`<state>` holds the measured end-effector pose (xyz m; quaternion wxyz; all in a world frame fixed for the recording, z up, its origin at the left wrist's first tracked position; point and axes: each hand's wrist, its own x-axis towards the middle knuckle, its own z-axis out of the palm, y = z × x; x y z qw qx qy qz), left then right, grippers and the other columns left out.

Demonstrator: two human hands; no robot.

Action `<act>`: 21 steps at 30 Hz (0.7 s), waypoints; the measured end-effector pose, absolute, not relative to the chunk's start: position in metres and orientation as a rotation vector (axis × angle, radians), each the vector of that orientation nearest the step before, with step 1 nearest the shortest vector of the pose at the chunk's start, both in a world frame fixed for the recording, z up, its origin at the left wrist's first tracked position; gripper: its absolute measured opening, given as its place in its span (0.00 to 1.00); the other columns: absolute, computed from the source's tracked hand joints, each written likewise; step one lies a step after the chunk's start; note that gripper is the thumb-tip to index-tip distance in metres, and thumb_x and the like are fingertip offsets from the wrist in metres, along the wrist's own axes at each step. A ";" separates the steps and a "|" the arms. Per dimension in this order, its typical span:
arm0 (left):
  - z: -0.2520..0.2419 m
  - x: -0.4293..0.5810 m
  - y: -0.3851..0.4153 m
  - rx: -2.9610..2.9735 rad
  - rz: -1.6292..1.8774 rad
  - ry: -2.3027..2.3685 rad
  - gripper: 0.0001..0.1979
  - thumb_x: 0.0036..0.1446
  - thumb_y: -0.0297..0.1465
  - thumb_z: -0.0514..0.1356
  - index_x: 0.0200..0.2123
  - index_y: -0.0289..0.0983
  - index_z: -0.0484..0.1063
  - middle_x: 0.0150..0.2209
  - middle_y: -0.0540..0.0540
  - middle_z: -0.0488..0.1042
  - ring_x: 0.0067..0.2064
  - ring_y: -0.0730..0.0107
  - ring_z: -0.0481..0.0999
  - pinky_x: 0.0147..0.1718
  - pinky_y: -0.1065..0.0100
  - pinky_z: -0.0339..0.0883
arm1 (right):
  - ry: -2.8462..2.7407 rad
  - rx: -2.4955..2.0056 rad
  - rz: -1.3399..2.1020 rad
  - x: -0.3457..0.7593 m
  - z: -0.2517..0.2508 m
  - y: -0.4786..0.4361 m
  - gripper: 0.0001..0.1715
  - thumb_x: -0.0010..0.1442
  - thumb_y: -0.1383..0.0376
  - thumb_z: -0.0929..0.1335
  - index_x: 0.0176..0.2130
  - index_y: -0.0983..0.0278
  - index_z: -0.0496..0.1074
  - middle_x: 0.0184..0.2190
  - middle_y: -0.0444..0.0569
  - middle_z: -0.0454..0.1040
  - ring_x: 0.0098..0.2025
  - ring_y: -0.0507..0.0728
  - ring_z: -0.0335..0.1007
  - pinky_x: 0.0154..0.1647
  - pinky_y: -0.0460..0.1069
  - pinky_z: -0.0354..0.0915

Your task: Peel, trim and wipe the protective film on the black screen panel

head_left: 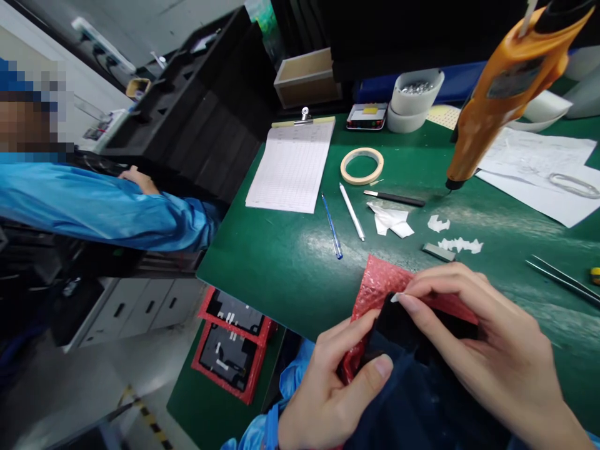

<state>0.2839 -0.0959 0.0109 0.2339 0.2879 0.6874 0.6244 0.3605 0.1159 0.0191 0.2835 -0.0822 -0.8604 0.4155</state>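
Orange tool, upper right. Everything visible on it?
The orange tool looks like a handheld power screwdriver: a smooth, plastic-looking orange body with a greyish panel whose text is unreadable, a black upper section and a tapered black nose. It tilts, nose down and to the image left, over the green bench. The upper end is cut off by the frame. No hand touches it; whether the tip meets the bench I can't tell.

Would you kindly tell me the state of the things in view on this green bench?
Left hand: closed on dark panel
Right hand: pinching small white piece
Red bubble wrap: partly covered
Orange electric screwdriver: bit pointing down
Clipboard clip: shut on printed sheets
White cup: holding small metal parts
Masking tape roll: lying flat
Silver tweezers: arms slightly apart
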 end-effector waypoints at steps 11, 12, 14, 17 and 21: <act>0.005 0.292 -0.104 0.520 1.734 1.815 0.25 0.70 0.39 0.77 0.68 0.48 0.86 0.66 0.43 0.87 0.66 0.52 0.89 0.69 0.61 0.82 | -2.451 -0.026 0.723 0.370 0.025 0.122 0.06 0.82 0.67 0.69 0.55 0.56 0.74 0.44 0.47 0.86 0.41 0.58 0.83 0.47 0.57 0.70; 0.002 0.293 -0.104 0.502 1.768 1.796 0.24 0.71 0.38 0.77 0.68 0.48 0.86 0.67 0.43 0.87 0.66 0.51 0.89 0.69 0.60 0.82 | -2.480 0.000 0.709 0.373 0.025 0.124 0.07 0.82 0.66 0.69 0.56 0.55 0.75 0.45 0.47 0.86 0.42 0.59 0.83 0.48 0.58 0.71; 0.000 0.294 -0.103 0.454 1.822 1.749 0.24 0.72 0.37 0.76 0.68 0.49 0.86 0.67 0.44 0.87 0.66 0.52 0.89 0.69 0.61 0.82 | -2.477 0.013 0.696 0.378 0.024 0.127 0.09 0.83 0.65 0.67 0.57 0.54 0.77 0.46 0.48 0.86 0.44 0.61 0.83 0.49 0.58 0.72; 0.006 0.290 -0.098 0.394 1.854 1.605 0.24 0.71 0.34 0.77 0.68 0.50 0.86 0.65 0.45 0.88 0.65 0.53 0.90 0.68 0.62 0.82 | -2.418 0.009 0.713 0.382 0.020 0.128 0.15 0.84 0.63 0.65 0.58 0.52 0.81 0.46 0.48 0.86 0.43 0.62 0.82 0.50 0.59 0.70; 0.017 0.285 -0.091 0.325 1.887 1.387 0.21 0.74 0.32 0.74 0.66 0.51 0.87 0.64 0.45 0.89 0.64 0.53 0.90 0.65 0.62 0.84 | -2.433 -0.037 0.849 0.390 0.022 0.126 0.18 0.82 0.66 0.67 0.60 0.47 0.81 0.46 0.45 0.86 0.41 0.61 0.83 0.53 0.60 0.69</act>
